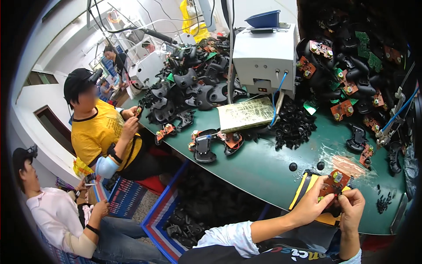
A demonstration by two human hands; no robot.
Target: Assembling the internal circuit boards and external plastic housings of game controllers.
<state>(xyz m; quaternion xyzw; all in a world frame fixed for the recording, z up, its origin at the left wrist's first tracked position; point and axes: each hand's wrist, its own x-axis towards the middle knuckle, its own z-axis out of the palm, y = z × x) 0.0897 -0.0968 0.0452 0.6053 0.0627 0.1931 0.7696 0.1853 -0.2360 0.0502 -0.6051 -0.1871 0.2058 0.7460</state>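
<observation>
Near the front edge of the green table, my left hand (pixel 311 201) grips a reddish-brown game controller circuit board (pixel 337 177) by its left side. The board is tilted up and carries a silver-and-yellow component. My right hand (pixel 352 206) is closed in a pinch at the board's lower edge. A small dark part shows between the fingertips, too hidden to name. Just beyond the board lie two round black thumbstick caps (pixel 321 165). A black-and-yellow item (pixel 300 189) sits under my hands at the table edge.
A heap of black caps (pixel 293 125) lies beside a scratched box (pixel 246 115) and a white machine (pixel 264 57). Controller shells (pixel 204 94) and boards pile up behind and right. A blue-rimmed bin (pixel 154 220) stands left below the table. A co-worker in yellow (pixel 99 132) handles a part.
</observation>
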